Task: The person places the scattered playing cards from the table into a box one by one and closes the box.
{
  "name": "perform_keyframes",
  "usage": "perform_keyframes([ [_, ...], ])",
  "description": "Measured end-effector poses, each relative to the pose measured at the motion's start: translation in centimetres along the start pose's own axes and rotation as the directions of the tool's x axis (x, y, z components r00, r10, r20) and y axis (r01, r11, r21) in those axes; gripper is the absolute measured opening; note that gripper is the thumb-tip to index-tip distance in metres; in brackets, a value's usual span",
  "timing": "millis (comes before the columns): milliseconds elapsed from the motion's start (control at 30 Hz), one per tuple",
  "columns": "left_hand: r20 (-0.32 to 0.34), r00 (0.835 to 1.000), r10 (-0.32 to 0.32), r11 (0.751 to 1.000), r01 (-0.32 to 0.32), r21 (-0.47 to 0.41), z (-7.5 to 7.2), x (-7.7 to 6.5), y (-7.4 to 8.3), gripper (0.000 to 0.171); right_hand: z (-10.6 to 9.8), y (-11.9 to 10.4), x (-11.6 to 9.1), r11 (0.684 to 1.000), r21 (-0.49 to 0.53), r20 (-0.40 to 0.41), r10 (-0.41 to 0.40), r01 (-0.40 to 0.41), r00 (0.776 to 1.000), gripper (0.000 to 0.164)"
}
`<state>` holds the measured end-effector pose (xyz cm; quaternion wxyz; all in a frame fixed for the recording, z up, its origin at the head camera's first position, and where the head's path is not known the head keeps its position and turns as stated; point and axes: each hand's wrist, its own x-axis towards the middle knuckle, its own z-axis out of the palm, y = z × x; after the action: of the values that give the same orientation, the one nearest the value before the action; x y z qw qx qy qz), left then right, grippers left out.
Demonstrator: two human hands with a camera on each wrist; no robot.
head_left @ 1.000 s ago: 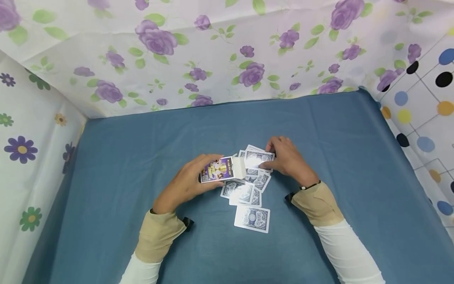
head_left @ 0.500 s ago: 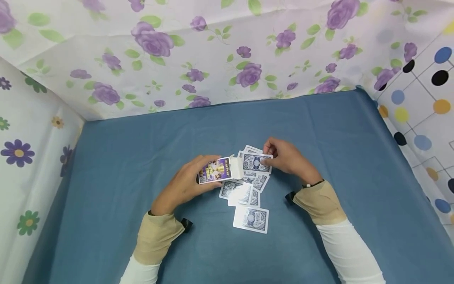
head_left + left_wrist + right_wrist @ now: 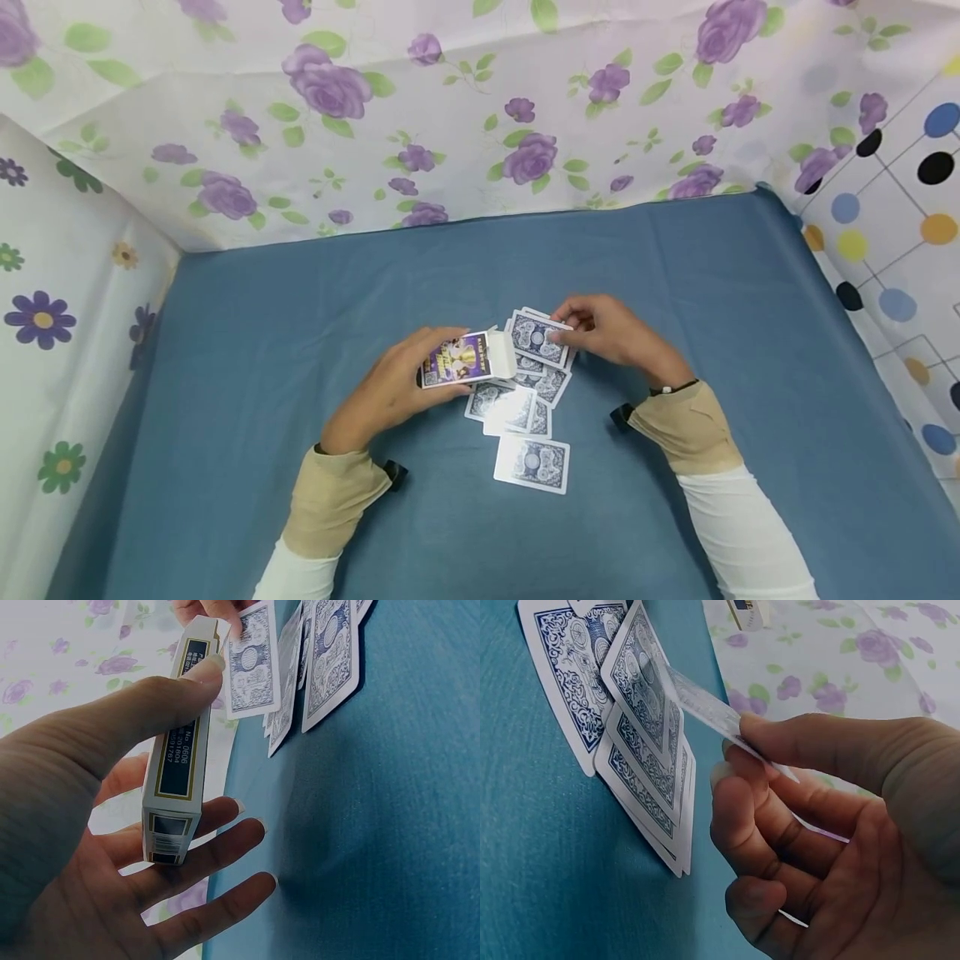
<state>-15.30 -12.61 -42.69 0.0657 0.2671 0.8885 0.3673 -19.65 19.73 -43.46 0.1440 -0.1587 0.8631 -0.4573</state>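
Blue-draped bench (image 3: 225, 433) spreads beneath your left hand (image 3: 386, 379), gripping, and right hand (image 3: 609, 330), pinching. Loose cards (image 3: 517, 409) lie between them. Squeeze the box (image 3: 459, 360) in your left too hard and it could buckle; slacken your right and its single card (image 3: 534, 337) may slip free.

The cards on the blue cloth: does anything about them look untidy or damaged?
Yes, untidy: the cards lie scattered on the cloth, backs up, overlapping at mixed angles rather than squared in one stack. I see no damage, but glare hides part of some backs.
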Motion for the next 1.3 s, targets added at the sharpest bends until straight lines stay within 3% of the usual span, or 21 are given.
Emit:
perform_keyframes([
  [367, 0.002, 1.000, -0.020, 1.000, 0.020, 0.015, -0.1, 0.0, -0.1, 0.069, -0.4, -0.2, 0.0, 1.000, -0.004, 0.043, 0.006, -0.006, 0.999, 0.021],
  [633, -0.010, 1.000, -0.014, 1.000, 0.014, 0.016, -0.1, -0.1, -0.1, 0.069, -0.6, -0.1, 0.1, 0.997, 0.069, -0.052, -0.032, 0.035, 0.998, 0.022],
  [867, 0.001, 1.000, -0.015, 1.000, 0.015, 0.011, -0.1, -0.1, 0.0, 0.069, -0.6, 0.2, 0.1, 0.998, 0.048, -0.132, -0.044, 0.050, 0.990, 0.023],
  [1167, 0.002, 1.000, -0.010, 1.000, 0.010, 0.008, 0.0, -0.2, 0.2, 0.069, -0.9, 0.2, 0.2, 1.000, -0.027, -0.261, -0.002, -0.005, 0.965, 0.024],
  [1300, -0.003, 1.000, -0.008, 1.000, 0.008, 0.011, 0.0, -0.2, 0.2, 0.068, -1.1, 0.3, 0.3, 1.000, -0.012, -0.309, -0.001, -0.003, 0.951, 0.027],
])
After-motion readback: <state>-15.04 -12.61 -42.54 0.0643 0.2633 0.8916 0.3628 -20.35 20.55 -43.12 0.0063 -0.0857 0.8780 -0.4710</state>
